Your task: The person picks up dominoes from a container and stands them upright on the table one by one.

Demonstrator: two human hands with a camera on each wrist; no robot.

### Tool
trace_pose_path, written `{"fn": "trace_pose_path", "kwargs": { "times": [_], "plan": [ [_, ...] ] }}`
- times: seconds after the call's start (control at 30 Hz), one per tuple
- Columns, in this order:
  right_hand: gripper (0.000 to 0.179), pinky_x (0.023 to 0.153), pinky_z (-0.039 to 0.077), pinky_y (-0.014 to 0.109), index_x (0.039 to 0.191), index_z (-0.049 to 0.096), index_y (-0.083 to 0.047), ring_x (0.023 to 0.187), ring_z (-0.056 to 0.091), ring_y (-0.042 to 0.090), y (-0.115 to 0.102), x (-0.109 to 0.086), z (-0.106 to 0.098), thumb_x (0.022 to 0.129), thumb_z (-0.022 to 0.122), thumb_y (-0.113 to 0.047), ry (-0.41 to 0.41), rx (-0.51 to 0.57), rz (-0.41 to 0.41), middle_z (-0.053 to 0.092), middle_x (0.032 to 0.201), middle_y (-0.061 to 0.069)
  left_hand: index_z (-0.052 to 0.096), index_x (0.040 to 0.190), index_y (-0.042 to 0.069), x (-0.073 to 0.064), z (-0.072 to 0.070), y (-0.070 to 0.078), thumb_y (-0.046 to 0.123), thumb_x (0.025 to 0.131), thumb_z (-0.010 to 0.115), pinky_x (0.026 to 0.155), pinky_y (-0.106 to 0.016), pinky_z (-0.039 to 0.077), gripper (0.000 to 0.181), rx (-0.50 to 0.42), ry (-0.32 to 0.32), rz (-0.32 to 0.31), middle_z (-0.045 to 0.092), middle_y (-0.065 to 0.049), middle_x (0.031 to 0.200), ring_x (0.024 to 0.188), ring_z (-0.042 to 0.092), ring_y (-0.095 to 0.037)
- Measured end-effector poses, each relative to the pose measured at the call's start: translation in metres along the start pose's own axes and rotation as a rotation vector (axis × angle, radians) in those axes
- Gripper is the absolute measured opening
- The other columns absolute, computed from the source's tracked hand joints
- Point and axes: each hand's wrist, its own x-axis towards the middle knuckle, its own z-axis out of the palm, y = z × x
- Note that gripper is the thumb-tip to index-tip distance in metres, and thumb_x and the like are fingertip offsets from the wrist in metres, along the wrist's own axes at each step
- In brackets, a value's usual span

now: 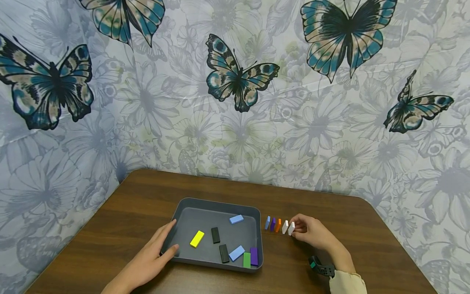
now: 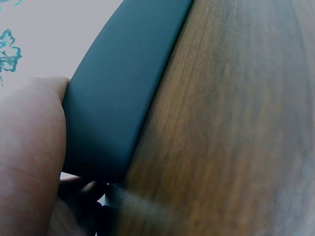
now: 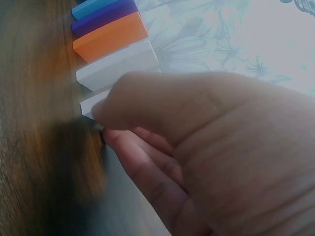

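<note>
My right hand [image 1: 310, 232] pinches a white domino block [image 1: 291, 228] at the right end of a row of upright blocks on the table. Thumb and fingertips cover part of that block in the right wrist view. Left of it stand another white block [image 1: 285, 227], an orange block [image 1: 278, 225], a purple block [image 1: 273, 224] and a light blue block [image 1: 267, 222], with small gaps between. My left hand [image 1: 148, 259] rests against the left side of a grey tray [image 1: 220, 204], its fingers fairly straight and its thumb at the near corner.
Inside the tray lie a yellow block [image 1: 197, 239], two black blocks [image 1: 215, 235], two light blue blocks [image 1: 236, 219], a green block [image 1: 247, 260] and a purple block [image 1: 254, 256]. The tray's right wall is near the row. A butterfly-patterned cloth [image 1: 242, 143] hangs behind the brown table [image 1: 154, 188].
</note>
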Motion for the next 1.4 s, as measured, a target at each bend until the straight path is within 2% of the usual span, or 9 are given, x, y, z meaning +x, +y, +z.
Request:
{"fn": "trace_pose_path", "kwargs": {
  "times": [0.4, 0.63, 1.03, 1.4],
  "plan": [
    [0.028, 0.077, 0.053, 0.022, 0.109, 0.061, -0.01, 0.091, 0.063, 0.01, 0.0004, 0.0004, 0.0015, 0.085, 0.074, -0.017, 0.005, 0.002, 0.005, 0.065, 0.099, 0.001, 0.019, 0.155, 0.024, -0.0009, 0.001, -0.0007, 0.048, 0.098, 0.049, 0.103, -0.055, 0.037, 0.069, 0.013, 0.011, 0.006, 0.027, -0.002, 0.155, 0.14, 0.032, -0.026],
    [0.031, 0.078, 0.054, 0.025, 0.111, 0.061, -0.009, 0.092, 0.064, 0.014, 0.0003, -0.0006, 0.0011, 0.085, 0.074, -0.019, -0.006, 0.01, 0.007, 0.065, 0.1, 0.002, 0.019, 0.155, 0.024, -0.0007, 0.0008, -0.0001, 0.049, 0.098, 0.049, 0.103, -0.055, 0.037, 0.069, 0.023, 0.013, 0.004, 0.028, -0.001, 0.155, 0.14, 0.032, -0.026],
    [0.031, 0.078, 0.053, 0.022, 0.11, 0.061, -0.01, 0.091, 0.063, 0.011, 0.0023, 0.002, 0.0013, 0.084, 0.075, -0.02, -0.001, 0.007, 0.008, 0.065, 0.1, 0.001, 0.02, 0.155, 0.023, 0.0, -0.0004, 0.0017, 0.049, 0.098, 0.05, 0.103, -0.057, 0.036, 0.07, 0.005, 0.005, -0.007, 0.027, -0.003, 0.155, 0.14, 0.031, -0.029],
    [0.032, 0.079, 0.053, 0.024, 0.11, 0.061, -0.01, 0.092, 0.064, 0.012, 0.0044, 0.0021, 0.0019, 0.084, 0.076, -0.021, -0.002, 0.012, 0.006, 0.065, 0.1, 0.002, 0.018, 0.155, 0.024, 0.0009, -0.0004, 0.001, 0.05, 0.097, 0.049, 0.104, -0.059, 0.034, 0.07, -0.028, -0.021, -0.023, 0.025, -0.004, 0.156, 0.141, 0.028, -0.03]
  ]
}}
